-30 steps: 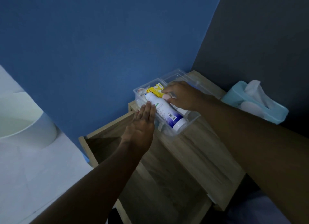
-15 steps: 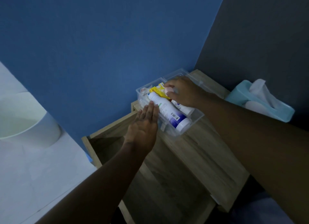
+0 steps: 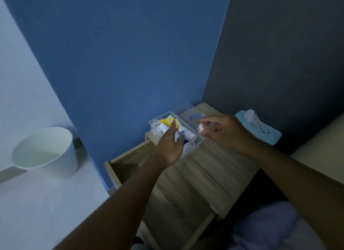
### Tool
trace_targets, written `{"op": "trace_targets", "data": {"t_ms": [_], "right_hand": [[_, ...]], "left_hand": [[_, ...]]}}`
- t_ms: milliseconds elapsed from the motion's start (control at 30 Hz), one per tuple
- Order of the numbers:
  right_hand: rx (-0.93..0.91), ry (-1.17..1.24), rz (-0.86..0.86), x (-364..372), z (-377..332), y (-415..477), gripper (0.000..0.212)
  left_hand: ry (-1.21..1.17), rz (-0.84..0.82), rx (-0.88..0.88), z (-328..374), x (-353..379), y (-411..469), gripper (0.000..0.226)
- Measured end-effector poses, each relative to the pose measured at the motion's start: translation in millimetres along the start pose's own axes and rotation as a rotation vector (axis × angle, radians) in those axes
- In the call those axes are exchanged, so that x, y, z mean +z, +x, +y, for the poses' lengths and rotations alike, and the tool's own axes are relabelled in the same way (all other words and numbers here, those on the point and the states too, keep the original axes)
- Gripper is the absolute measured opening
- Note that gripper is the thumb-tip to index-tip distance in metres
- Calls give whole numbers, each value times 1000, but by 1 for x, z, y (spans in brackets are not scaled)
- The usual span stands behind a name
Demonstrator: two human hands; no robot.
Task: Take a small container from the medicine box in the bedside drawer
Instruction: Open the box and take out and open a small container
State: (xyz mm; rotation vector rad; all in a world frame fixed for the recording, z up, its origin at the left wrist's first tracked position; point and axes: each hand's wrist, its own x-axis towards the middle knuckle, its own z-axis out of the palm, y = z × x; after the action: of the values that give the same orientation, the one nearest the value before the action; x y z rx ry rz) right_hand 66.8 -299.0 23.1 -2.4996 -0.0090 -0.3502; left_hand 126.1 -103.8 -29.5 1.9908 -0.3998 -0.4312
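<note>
A clear plastic medicine box (image 3: 153, 123) stands on the wooden bedside table (image 3: 214, 167), holding white bottles (image 3: 187, 133) and a yellow packet (image 3: 168, 120). My right hand (image 3: 223, 132) is lifted just right of the box and pinches a small pale pink container (image 3: 202, 127) in its fingertips. My left hand (image 3: 170, 147) hovers over the box's near left side, fingers spread, holding nothing. The box's clear lid (image 3: 189, 112) lies behind it. Below, the drawer (image 3: 128, 164) stands pulled out.
A light blue tissue box (image 3: 260, 128) sits at the table's right back. A white round bin (image 3: 46, 152) stands on the floor to the left. Blue and dark grey walls meet behind the table. Bedding shows at the lower right.
My right hand has come up out of the box and moved right with the small pink container. My left hand has lifted off the box's edge.
</note>
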Motion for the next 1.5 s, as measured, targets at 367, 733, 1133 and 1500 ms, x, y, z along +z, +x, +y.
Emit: {"op": "trace_targets", "data": {"t_ms": [367,733,1133,1500], "right_hand": [[-161,45,87,-68,-67,-99,28],[12,157,23,-83,-92,-102,49],[-55,-33,-39,-71,-80,-103,62],[-226,-84,-15,-75,-85,-91,32]], "left_hand": [[-896,-198,52,84,53,-113,45],[-1067,-91,57,82,56,-133,42],[-1058,-105,20,66,64,-127,48],[-1157,-84,-103,43,75,-106,43]]}}
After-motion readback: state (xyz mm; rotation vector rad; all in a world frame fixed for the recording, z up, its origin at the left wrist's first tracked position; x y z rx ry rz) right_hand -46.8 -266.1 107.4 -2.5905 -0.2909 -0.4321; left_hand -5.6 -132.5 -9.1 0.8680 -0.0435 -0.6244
